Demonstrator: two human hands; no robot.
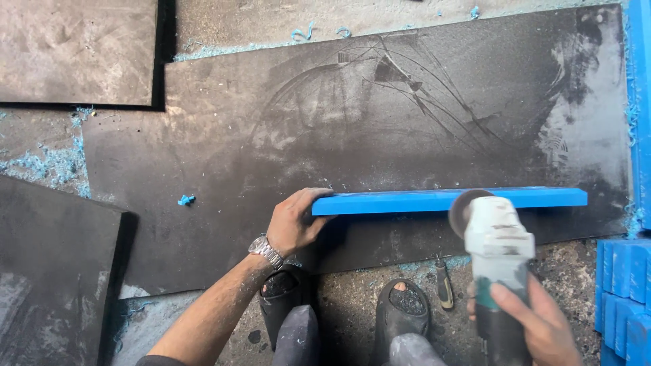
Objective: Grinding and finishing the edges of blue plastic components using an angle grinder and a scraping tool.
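Blue plank (pixel 447 200) on dark sheet (pixel 380 122), left hand (pixel 295 220) gripping its end, right hand (pixel 536 325) around grinder (pixel 498 251), blue blocks (pixel 620 291) alongside.

Board (pixel 447 200) on the sheet (pixel 380 122) ahead of you, your left hand (pixel 293 221) at its left end, grinder (pixel 498 251) right.

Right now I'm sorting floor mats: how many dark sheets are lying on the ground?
3. The big sheet lies in the middle under the blue strip, a second sheet at top left, a third sheet at lower left. More may lie out of view.
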